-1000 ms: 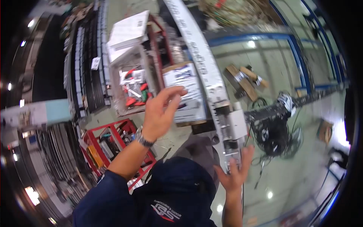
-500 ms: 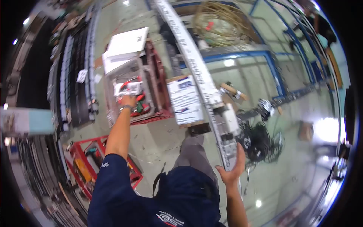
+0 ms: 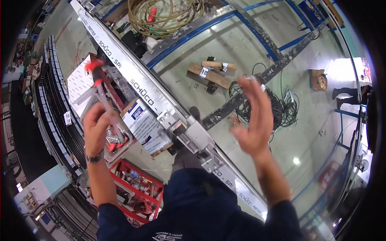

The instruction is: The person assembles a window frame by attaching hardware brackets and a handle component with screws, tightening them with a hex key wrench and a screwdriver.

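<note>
My left hand (image 3: 97, 127) is raised at the left, its fingers closed round a tool with red parts (image 3: 99, 76), which is smeared by motion. A long aluminium profile (image 3: 141, 89) with printed film crosses the view diagonally between my hands. Metal fittings (image 3: 193, 136) sit on the profile's middle part. My right hand (image 3: 256, 120) hovers to the right of the profile, fingers apart, touching nothing. Under the profile lies a printed, film-wrapped board (image 3: 146, 128).
A red crate (image 3: 134, 188) of small parts stands at lower left. Coiled hose (image 3: 169, 28) lies at the top, wood blocks (image 3: 211, 74) and black cables (image 3: 277, 106) right of the profile. Blue frames (image 3: 257, 32) stand beyond. A person's legs (image 3: 348, 96) show far right.
My left hand has come up out of the grey bin with the red tool. My right hand has left the profile's side and risen. The view has turned, so the profile lies more slanted.
</note>
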Action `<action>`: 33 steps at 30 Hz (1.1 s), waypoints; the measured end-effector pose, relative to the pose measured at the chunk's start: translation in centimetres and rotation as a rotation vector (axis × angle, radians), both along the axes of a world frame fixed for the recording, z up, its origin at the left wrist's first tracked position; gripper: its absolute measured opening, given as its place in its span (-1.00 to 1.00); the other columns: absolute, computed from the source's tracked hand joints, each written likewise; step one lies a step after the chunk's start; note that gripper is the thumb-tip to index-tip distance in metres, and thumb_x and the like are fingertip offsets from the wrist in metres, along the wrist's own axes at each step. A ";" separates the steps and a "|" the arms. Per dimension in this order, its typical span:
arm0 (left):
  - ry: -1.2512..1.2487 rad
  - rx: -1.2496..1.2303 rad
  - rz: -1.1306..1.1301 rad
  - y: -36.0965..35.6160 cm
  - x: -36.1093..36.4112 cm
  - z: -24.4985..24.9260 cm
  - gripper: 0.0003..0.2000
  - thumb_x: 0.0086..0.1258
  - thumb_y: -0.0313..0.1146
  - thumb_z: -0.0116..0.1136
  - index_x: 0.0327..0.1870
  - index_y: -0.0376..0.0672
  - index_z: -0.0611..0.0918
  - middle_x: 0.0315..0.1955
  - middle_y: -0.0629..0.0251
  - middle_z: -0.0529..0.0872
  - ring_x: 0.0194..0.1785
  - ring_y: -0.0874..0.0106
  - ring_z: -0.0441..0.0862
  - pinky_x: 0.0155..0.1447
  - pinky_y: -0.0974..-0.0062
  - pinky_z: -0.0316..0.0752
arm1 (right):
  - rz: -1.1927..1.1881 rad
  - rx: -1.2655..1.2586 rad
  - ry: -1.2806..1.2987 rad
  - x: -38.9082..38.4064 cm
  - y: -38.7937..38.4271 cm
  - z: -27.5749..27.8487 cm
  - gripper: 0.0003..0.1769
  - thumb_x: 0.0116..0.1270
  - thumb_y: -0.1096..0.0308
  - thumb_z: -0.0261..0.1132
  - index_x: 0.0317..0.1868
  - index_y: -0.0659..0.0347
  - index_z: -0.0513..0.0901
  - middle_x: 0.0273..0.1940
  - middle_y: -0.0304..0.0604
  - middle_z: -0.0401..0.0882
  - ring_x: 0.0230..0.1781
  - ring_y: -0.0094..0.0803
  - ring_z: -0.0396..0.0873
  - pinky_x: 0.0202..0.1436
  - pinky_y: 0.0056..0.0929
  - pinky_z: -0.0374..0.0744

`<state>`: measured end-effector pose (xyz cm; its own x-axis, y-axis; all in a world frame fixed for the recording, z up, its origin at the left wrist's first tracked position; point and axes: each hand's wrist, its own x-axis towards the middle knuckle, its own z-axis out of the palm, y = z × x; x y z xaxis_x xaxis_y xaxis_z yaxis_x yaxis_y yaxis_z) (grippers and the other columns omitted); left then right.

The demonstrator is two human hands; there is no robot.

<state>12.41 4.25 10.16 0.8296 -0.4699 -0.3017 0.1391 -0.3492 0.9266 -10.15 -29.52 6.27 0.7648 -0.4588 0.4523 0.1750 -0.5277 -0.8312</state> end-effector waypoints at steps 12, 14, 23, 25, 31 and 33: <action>0.255 0.033 -1.237 -24.3 4.1 -11.2 -0.86 0.44 -0.40 0.22 -0.22 -0.31 0.61 -0.65 0.32 0.60 -0.59 0.53 0.53 -0.45 0.48 0.40 | 0.000 0.047 0.546 13.0 -7.6 -7.9 -0.65 0.47 0.18 0.40 -0.26 0.37 0.71 -0.54 0.03 0.62 -0.54 -0.06 0.65 -0.41 -0.22 0.54; 0.392 0.092 -1.270 -24.5 4.3 -12.2 -0.86 0.45 -0.41 0.25 -0.21 -0.32 0.62 -0.63 0.30 0.63 -0.56 0.52 0.58 -0.43 0.49 0.44 | 0.017 -0.103 0.510 13.3 -7.1 -9.9 -0.65 0.48 0.21 0.37 -0.36 0.35 0.66 -0.52 0.15 0.63 -0.47 0.16 0.65 -0.40 -0.05 0.57; 0.169 0.062 -1.409 -24.3 4.9 -13.9 -0.90 0.40 -0.51 0.29 -0.18 -0.29 0.61 -0.53 0.15 0.70 -0.47 0.23 0.70 -0.37 0.36 0.51 | 0.008 -0.276 0.746 14.5 -6.4 -10.7 -0.64 0.54 0.16 0.33 -0.24 0.36 0.68 -0.60 0.12 0.49 -0.61 0.05 0.49 -0.43 -0.12 0.42; 0.188 0.098 -1.401 -24.4 5.2 -13.5 -0.90 0.38 -0.52 0.30 -0.19 -0.28 0.61 -0.53 0.14 0.68 -0.45 0.18 0.70 -0.36 0.33 0.51 | 0.013 -0.296 0.750 14.9 -6.7 -10.4 -0.64 0.54 0.15 0.32 -0.24 0.35 0.68 -0.59 0.12 0.51 -0.59 0.06 0.51 -0.43 -0.12 0.43; 0.152 0.018 -1.394 -24.1 5.2 -13.1 -0.86 0.41 -0.45 0.34 -0.23 -0.27 0.59 -0.62 0.16 0.62 -0.46 0.11 0.68 -0.34 0.26 0.51 | -0.006 -0.354 0.951 15.1 -5.5 -8.2 -0.61 0.56 0.11 0.30 -0.28 0.30 0.60 -0.53 0.12 0.61 -0.43 0.20 0.62 -0.33 0.02 0.52; 0.147 0.091 -1.435 -24.3 5.0 -13.1 -0.84 0.44 -0.42 0.33 -0.24 -0.27 0.58 -0.62 0.12 0.62 -0.43 0.05 0.67 -0.34 0.21 0.49 | 0.078 -0.450 0.873 14.5 -6.0 -8.9 -0.60 0.57 0.10 0.30 -0.27 0.31 0.58 -0.53 0.09 0.61 -0.47 0.17 0.61 -0.34 0.00 0.53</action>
<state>17.46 -20.03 -2.92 -0.3731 -0.8298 -0.4149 -0.2853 -0.3230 0.9024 4.38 -35.48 -2.59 0.9342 -0.3159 -0.1658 -0.3567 -0.8396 -0.4098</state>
